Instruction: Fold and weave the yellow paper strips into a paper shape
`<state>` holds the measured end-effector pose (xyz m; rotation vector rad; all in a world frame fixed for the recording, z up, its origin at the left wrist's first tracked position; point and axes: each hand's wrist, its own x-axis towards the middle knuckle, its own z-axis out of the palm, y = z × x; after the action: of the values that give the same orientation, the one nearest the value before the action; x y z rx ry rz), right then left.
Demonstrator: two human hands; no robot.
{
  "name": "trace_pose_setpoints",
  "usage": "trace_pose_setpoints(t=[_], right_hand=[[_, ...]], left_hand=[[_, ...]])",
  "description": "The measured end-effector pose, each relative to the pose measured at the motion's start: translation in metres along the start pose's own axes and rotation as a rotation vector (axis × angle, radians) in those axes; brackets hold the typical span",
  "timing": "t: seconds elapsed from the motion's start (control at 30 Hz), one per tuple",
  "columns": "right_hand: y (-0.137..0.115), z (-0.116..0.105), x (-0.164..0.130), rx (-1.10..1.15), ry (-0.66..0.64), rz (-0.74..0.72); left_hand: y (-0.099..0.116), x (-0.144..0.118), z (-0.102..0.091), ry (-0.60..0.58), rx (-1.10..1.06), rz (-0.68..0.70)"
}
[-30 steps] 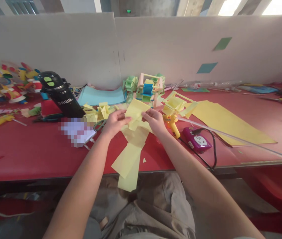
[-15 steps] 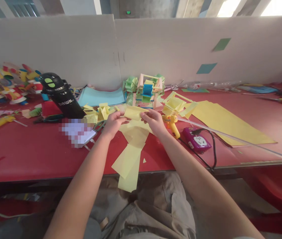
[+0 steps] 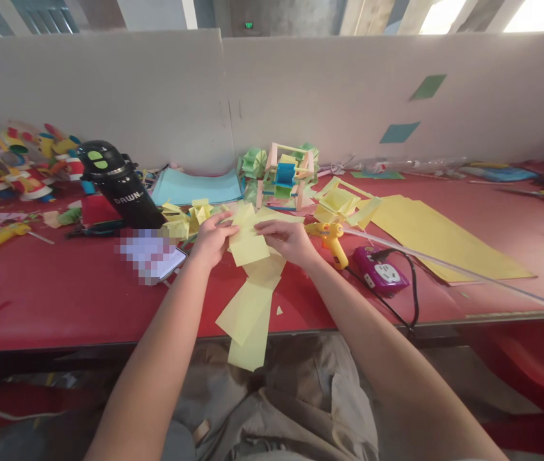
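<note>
Both hands meet over the red table [image 3: 60, 294], just in front of the body. The left hand [image 3: 210, 240] has its fingers curled onto the left edge of a yellow paper [image 3: 247, 243], thumb on top, pinching it. The right hand [image 3: 289, 240] pinches the same sheet from the right, fingertips bent down on its upper edge. The paper is held low over the table, tilted toward the camera, above a pile of yellow strips [image 3: 250, 314] that lie on the table and hang over its near edge.

Few containers show. A black flask [image 3: 118, 186] stands tilted left of the hands, its lid shut, so its contents are hidden. Behind the hands stands a paper wheel [image 3: 285, 176] in a pale frame; its small blue and green paper cars look empty as far as can be told.

Just right of the right hand lies a yellow glue gun [image 3: 332, 238], and beside that a purple socket [image 3: 381, 272] with a black cord [image 3: 409, 301] running to the table edge. A clear tube [image 3: 468, 272] crosses over large yellow sheets [image 3: 435, 237] on the right. Folded yellow bits [image 3: 189, 216] lie between flask and hands, with blue sheets [image 3: 195, 186] behind them near the wall. A phone [image 3: 154, 256] lies beside the left hand. Coloured paper toys [image 3: 16, 166] crowd the far left.
</note>
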<state>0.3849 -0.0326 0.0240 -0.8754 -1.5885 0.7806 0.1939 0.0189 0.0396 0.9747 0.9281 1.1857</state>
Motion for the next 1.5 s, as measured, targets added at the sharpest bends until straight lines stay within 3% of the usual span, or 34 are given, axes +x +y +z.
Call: trace_pose_setpoints(t=[0.2, 0.33, 0.43, 0.57, 0.7, 0.9, 1.0, 1.27, 1.5], right_hand=[[0.001, -0.003, 0.001, -0.156, 0.037, -0.053], [0.003, -0.004, 0.002, -0.175, -0.021, -0.013], [0.001, -0.004, 0.004, -0.127, 0.023, 0.024], [-0.003, -0.002, 0.004, -0.105, 0.148, 0.064], [-0.002, 0.0, 0.004, -0.224, 0.207, -0.011], [-0.003, -0.001, 0.004, -0.358, 0.285, -0.121], [-0.003, -0.001, 0.005, -0.347, 0.281, -0.166], [-0.007, 0.0, 0.004, -0.317, 0.292, -0.159], [-0.014, 0.002, 0.003, -0.314, 0.281, -0.128]], left_hand=[[-0.004, 0.002, -0.004, -0.147, 0.04, -0.053], [-0.007, 0.004, -0.004, -0.072, 0.11, 0.069], [-0.008, 0.002, -0.002, -0.044, 0.199, 0.14], [-0.009, -0.002, 0.002, -0.204, 0.295, 0.164], [-0.01, -0.006, 0.004, -0.293, 0.376, 0.187], [-0.012, -0.007, 0.009, -0.28, 0.423, 0.208], [-0.013, -0.006, 0.011, -0.209, 0.341, 0.218], [-0.007, -0.008, 0.012, -0.122, 0.101, 0.062], [-0.011, -0.007, 0.011, -0.163, 0.232, 0.229]])
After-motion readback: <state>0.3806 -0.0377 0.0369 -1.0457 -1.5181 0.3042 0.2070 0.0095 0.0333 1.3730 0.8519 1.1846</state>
